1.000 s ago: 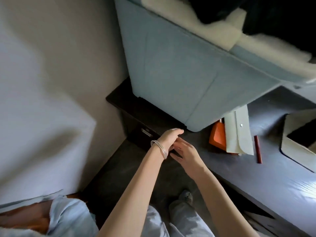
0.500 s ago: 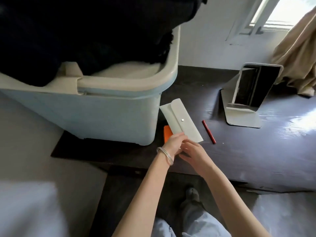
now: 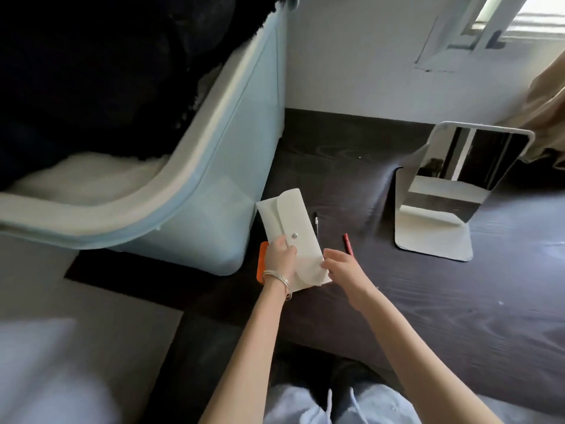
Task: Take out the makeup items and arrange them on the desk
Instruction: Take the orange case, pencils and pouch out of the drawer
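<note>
A white flat pouch (image 3: 290, 221) with a snap button lies on the dark wooden desk (image 3: 458, 301), its flap closed. My left hand (image 3: 278, 255), with silver bangles on the wrist, holds the pouch's left side, thumb just below the snap. My right hand (image 3: 342, 266) pinches the pouch's near right corner. Under the pouch an orange flat item (image 3: 260, 264) sticks out at the left. A red pencil-like stick (image 3: 348, 243) lies right of the pouch, and a thin dark pen-like stick (image 3: 316, 226) lies close beside the pouch's right edge.
A large pale blue bin (image 3: 214, 194) holding dark and white fluffy fabric stands on the desk's left part. A white standing mirror (image 3: 443, 215) is at the back right. Beige curtain (image 3: 547, 117) hangs at the far right. My legs are below the desk edge.
The view swung from the desk's left corner up to the pouch. Both hands moved from the desk edge onto the white pouch and now hold it.
</note>
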`<state>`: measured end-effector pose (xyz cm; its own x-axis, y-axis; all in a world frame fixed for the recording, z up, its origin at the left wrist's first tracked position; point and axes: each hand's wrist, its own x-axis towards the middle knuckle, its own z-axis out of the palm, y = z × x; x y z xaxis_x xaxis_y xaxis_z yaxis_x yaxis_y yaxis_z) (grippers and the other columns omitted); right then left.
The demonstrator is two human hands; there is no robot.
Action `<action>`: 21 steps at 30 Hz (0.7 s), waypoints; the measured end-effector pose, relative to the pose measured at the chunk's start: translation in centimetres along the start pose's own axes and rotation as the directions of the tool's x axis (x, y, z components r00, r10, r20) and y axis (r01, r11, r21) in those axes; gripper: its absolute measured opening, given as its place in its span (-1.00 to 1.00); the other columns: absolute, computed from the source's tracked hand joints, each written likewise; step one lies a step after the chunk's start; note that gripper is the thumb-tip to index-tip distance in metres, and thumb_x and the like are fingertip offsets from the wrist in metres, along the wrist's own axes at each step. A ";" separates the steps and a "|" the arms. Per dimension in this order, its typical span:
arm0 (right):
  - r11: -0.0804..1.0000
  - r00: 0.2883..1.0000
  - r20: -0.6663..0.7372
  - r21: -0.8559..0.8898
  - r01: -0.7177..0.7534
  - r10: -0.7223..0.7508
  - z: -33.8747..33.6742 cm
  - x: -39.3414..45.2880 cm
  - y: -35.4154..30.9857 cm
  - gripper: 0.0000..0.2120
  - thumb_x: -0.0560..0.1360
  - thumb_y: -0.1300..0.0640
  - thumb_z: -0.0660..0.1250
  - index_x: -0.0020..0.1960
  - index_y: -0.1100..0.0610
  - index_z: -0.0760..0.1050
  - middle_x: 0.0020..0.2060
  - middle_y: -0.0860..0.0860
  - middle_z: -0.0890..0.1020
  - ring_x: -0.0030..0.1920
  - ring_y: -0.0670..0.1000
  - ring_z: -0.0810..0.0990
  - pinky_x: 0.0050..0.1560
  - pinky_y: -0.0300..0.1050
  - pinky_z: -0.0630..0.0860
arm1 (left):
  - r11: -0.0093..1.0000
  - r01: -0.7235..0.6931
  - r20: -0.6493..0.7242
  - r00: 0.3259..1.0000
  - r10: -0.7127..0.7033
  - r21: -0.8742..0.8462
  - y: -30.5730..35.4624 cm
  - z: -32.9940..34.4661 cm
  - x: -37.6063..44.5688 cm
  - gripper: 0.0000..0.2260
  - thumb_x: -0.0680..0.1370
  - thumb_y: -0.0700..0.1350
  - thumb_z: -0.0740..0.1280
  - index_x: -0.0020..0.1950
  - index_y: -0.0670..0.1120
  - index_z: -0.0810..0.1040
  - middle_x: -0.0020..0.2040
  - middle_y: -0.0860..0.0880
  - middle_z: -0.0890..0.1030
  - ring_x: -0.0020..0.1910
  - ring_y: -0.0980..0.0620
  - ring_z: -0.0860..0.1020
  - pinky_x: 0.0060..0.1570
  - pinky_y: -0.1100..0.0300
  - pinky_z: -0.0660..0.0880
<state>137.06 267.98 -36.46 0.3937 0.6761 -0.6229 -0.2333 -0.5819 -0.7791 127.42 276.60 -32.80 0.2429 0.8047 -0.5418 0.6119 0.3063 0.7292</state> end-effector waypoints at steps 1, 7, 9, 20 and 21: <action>0.998 1.000 -0.006 -0.056 0.004 -0.004 0.1 0.4 0.2 -0.79 0.49 0.32 0.18 -0.06 0.12 0.55 -0.18 -0.05 0.57 -0.13 -0.04 0.52 -0.20 -0.24 0.41 | 0.998 -0.004 -0.048 0.999 0.006 0.055 -0.3 -0.2 0.5 -0.84 0.51 -0.27 0.15 -0.24 -0.13 0.45 -0.20 -0.07 0.44 -0.14 -0.16 0.44 -0.36 0.12 0.24; 0.977 0.997 -0.077 -0.209 -0.046 0.030 1.0 3.1 0.5 -0.73 0.51 0.19 0.28 0.20 0.18 0.48 0.05 0.05 0.57 0.03 0.03 0.52 -0.12 -0.16 0.43 | 0.951 -0.052 -0.065 0.995 0.075 0.305 -1.6 -1.5 3.2 -0.76 0.52 -0.30 0.14 -0.10 0.03 0.47 0.10 -0.14 0.49 0.11 -0.14 0.48 0.08 0.10 0.39; 0.970 0.994 -0.098 -0.232 -0.078 0.057 1.3 3.7 0.4 -0.79 0.50 0.16 0.30 0.11 0.19 0.48 -0.01 0.05 0.56 -0.02 0.04 0.52 -0.08 -0.11 0.48 | 0.920 -0.090 -0.026 0.994 0.108 0.382 -1.8 -1.8 4.0 -0.70 0.55 -0.30 0.13 0.24 -0.15 0.46 0.32 -0.12 0.42 0.27 -0.13 0.42 0.22 0.12 0.35; 0.968 0.902 -0.421 -0.251 -0.014 -0.096 -5.3 3.9 0.3 -0.79 0.55 0.19 0.19 0.15 0.16 0.46 -0.03 0.06 0.54 -0.06 0.05 0.47 -0.10 -0.09 0.32 | 0.540 -0.331 0.307 0.942 0.137 0.774 -1.5 -0.6 5.0 -0.08 0.38 -0.03 0.48 0.54 -0.02 -0.06 0.55 0.01 0.04 0.53 -0.11 -0.05 0.46 -0.10 0.11; 0.971 0.892 -0.447 -0.233 -0.046 -0.065 -5.7 3.9 0.5 -0.78 0.54 0.20 0.18 0.16 0.19 0.45 -0.04 0.07 0.54 -0.07 0.06 0.46 -0.13 -0.09 0.31 | 0.478 -0.369 0.353 0.927 0.126 0.797 -1.4 -0.2 4.8 -0.02 0.36 0.00 0.50 0.54 0.00 -0.12 0.56 0.01 -0.02 0.53 -0.13 -0.09 0.46 -0.14 0.05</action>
<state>143.54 267.74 -38.82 0.7641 0.4385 -0.4731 -0.0378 -0.7017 -0.7115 127.58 280.17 -36.31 0.5679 0.6049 -0.5581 0.8032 -0.5555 0.2152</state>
